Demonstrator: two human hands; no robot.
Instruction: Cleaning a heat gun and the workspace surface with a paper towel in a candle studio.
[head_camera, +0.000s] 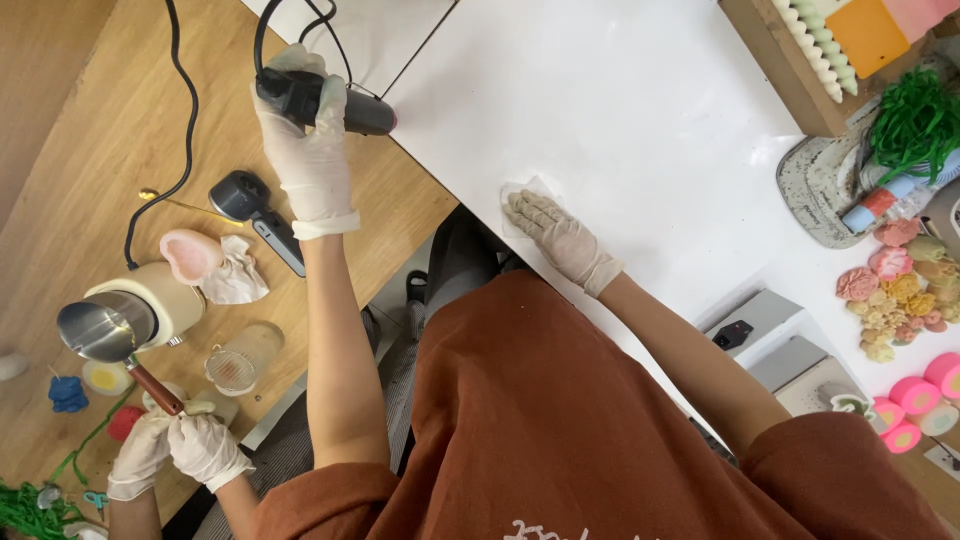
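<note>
Hands: left (310, 160) grips one heat gun (365, 112), right (555, 235) presses one wipe (520, 190).

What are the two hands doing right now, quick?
Left hand: closed around a black heat gun.
Right hand: open, flat on a white wipe on the white table.

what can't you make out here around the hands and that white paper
Head view only.
- White paper: mostly hidden under the right hand.
- Black heat tool: grip hidden by the left hand; nozzle tip blurred.
- Black cord: cut off by the top edge.
- Another person's gloved hands: forearms cut off by the bottom edge.
</note>
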